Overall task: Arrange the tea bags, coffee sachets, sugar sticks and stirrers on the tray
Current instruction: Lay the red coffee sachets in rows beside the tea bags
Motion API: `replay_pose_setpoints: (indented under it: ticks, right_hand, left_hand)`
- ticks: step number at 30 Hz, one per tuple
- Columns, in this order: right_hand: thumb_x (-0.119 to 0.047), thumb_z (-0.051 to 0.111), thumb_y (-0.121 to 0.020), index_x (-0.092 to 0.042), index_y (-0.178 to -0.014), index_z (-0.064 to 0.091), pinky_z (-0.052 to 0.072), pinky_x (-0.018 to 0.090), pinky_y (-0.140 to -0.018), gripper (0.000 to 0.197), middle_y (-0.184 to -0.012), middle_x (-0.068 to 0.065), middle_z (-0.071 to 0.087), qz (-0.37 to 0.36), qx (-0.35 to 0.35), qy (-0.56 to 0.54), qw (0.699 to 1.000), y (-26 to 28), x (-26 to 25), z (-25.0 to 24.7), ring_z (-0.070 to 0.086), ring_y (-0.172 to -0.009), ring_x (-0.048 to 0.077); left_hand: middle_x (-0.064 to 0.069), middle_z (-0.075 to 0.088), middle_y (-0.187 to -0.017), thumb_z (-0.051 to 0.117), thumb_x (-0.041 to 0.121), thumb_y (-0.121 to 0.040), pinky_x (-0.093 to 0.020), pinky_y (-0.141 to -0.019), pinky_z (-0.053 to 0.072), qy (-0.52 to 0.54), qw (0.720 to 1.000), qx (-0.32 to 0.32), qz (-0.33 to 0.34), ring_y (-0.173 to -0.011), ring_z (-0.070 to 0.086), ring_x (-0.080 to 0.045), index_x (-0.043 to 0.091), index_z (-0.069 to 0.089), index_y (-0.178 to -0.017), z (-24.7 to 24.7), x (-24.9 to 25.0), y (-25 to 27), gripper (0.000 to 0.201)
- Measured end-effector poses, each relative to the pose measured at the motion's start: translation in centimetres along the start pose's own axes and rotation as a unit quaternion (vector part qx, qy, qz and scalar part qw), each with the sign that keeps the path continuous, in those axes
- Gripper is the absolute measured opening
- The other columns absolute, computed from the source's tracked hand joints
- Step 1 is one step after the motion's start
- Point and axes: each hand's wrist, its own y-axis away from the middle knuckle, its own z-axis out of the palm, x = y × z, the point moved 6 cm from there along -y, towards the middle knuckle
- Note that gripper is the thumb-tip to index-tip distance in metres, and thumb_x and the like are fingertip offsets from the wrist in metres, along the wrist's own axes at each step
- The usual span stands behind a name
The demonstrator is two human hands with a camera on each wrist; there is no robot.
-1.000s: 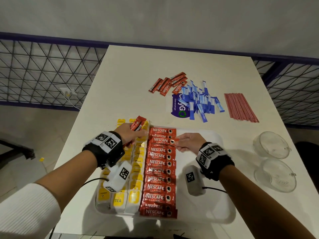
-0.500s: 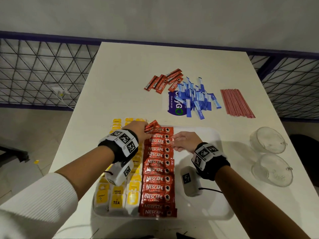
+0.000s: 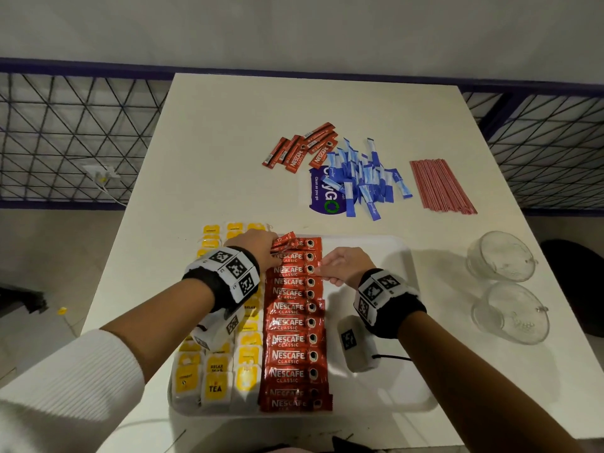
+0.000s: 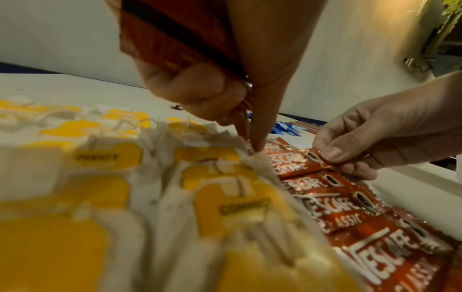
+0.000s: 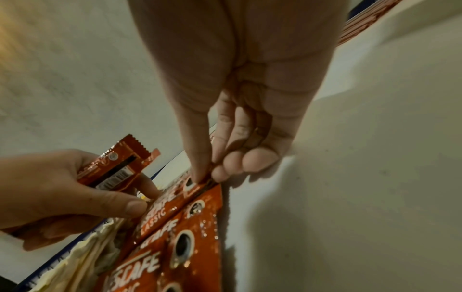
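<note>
Tray (image 3: 385, 400) holds tea bags (image 3: 215, 384) left, sachet column (image 3: 295, 338) centre. Left hand (image 3: 258, 245) grips spare sachets (image 3: 284, 241) at column's far end; right hand (image 3: 343, 264) pinches sachet's (image 4: 295, 160) right edge. Sugar sticks (image 3: 366, 178), stirrers (image 3: 439, 186) beyond tray. Bags blurred in wrist view.

— What sort of place is this?

— A café or canteen seating corner, by the look of it. A plain white table (image 3: 228, 132) stands against a bare wall (image 3: 294, 24), with a dark blue railing (image 3: 65, 138) of wire mesh on both sides.

— Anything else?

— A purple sticker (image 3: 318, 194) near the table's far edge reads "Clean as you go". A socket (image 3: 99, 174) hangs on the mesh at left.
</note>
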Motion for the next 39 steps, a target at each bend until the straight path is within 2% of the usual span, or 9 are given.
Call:
replay_pose_setpoints:
  ticks: [6,12,20,26,29,32,35,37,39]
  right_hand:
    - [-0.022,0.074,-0.077,-0.018,-0.077,0.058,0.05,0.024,-0.07,0.016,-0.069,-0.002,0.063,0.023,0.003,0.014,1.0,-0.4,0.2,0.0,0.054,-0.06,0.008]
    - [-0.025,0.072,-0.079,-0.018,-0.073,0.056,0.047,0.021,-0.065,0.018,-0.066,-0.003,0.062,0.032,0.002,0.012,0.999,-0.5,0.1,0.1,0.051,-0.059,0.008]
    - [-0.022,0.073,-0.077,-0.018,-0.076,0.053,0.049,0.029,-0.077,0.021,-0.066,-0.002,0.062,0.037,0.009,-0.008,0.999,-0.5,0.2,0.1,0.053,-0.062,0.011]
    - [-0.025,0.072,-0.078,-0.017,-0.078,0.052,0.045,0.024,-0.065,0.022,-0.067,0.0,0.062,0.04,0.003,-0.029,0.999,-0.3,0.2,0.2,0.051,-0.061,0.011]
    - [-0.028,0.072,-0.078,-0.017,-0.078,0.052,0.044,0.022,-0.06,0.023,-0.069,0.0,0.062,0.038,0.004,-0.038,0.999,-0.3,0.3,0.0,0.052,-0.061,0.011]
    - [-0.031,0.071,-0.079,-0.016,-0.083,0.054,0.045,0.022,-0.06,0.023,-0.069,0.0,0.061,0.008,0.01,-0.048,0.999,0.2,-0.5,-0.5,0.053,-0.061,0.011]
    - [-0.028,0.072,-0.078,-0.018,-0.094,0.055,0.045,0.024,-0.061,0.026,-0.07,0.001,0.061,-0.056,-0.039,-0.111,0.992,1.5,-2.6,-0.6,0.053,-0.058,0.011]
    - [-0.029,0.072,-0.077,-0.018,-0.102,0.055,0.047,0.022,-0.061,0.033,-0.075,0.002,0.063,-0.091,-0.068,-0.134,0.984,2.4,-4.2,-0.5,0.054,-0.058,0.01]
    - [-0.029,0.071,-0.078,-0.016,-0.105,0.054,0.047,0.022,-0.06,0.035,-0.075,0.002,0.062,-0.112,-0.076,-0.129,0.982,3.1,-5.6,-0.3,0.054,-0.057,0.01]
  left_hand:
    - [0.002,0.06,-0.121,0.062,0.045,-0.084,-0.033,-0.086,0.046,-0.019,1.0,-0.018,0.005,-0.108,0.058,-0.019,0.025,0.051,-0.123,0.6,0.1,0.0,0.046]
    - [0.002,0.057,-0.125,0.06,0.045,-0.085,-0.034,-0.088,0.044,-0.039,0.999,-0.012,0.005,-0.113,0.055,-0.019,0.024,0.049,-0.125,0.4,0.3,-0.3,0.046]
    - [0.0,0.058,-0.12,0.059,0.044,-0.086,-0.033,-0.086,0.045,-0.035,0.999,-0.015,0.003,-0.109,0.056,-0.02,0.021,0.051,-0.12,0.2,-0.1,-0.7,0.042]
    - [-0.002,0.059,-0.118,0.059,0.044,-0.087,-0.033,-0.086,0.045,-0.021,1.0,-0.014,0.008,-0.106,0.057,-0.021,0.019,0.052,-0.118,0.4,-0.2,-0.8,0.04]
    - [-0.001,0.06,-0.114,0.058,0.044,-0.087,-0.03,-0.082,0.044,0.01,1.0,-0.01,0.012,-0.103,0.057,-0.02,0.018,0.053,-0.115,0.2,-0.2,-0.6,0.039]
    - [-0.003,0.06,-0.107,0.059,0.04,-0.088,-0.024,-0.076,0.039,0.08,0.996,-0.014,0.035,-0.095,0.055,-0.019,0.014,0.055,-0.113,-0.1,0.0,-0.2,0.037]
    - [0.001,0.059,-0.093,0.062,0.037,-0.086,-0.022,-0.073,0.039,0.136,0.988,-0.042,0.056,-0.084,0.053,-0.014,0.017,0.059,-0.106,-0.1,0.5,0.2,0.028]
    - [0.004,0.062,-0.076,0.065,0.035,-0.084,-0.018,-0.06,0.044,0.182,0.978,-0.069,0.072,-0.063,0.056,-0.008,0.024,0.06,-0.088,0.0,0.9,0.5,0.013]
    - [0.008,0.059,-0.057,0.067,0.031,-0.083,-0.016,-0.048,0.042,0.216,0.967,-0.094,0.095,-0.041,0.051,-0.002,0.024,0.058,-0.077,0.0,1.5,1.1,0.013]
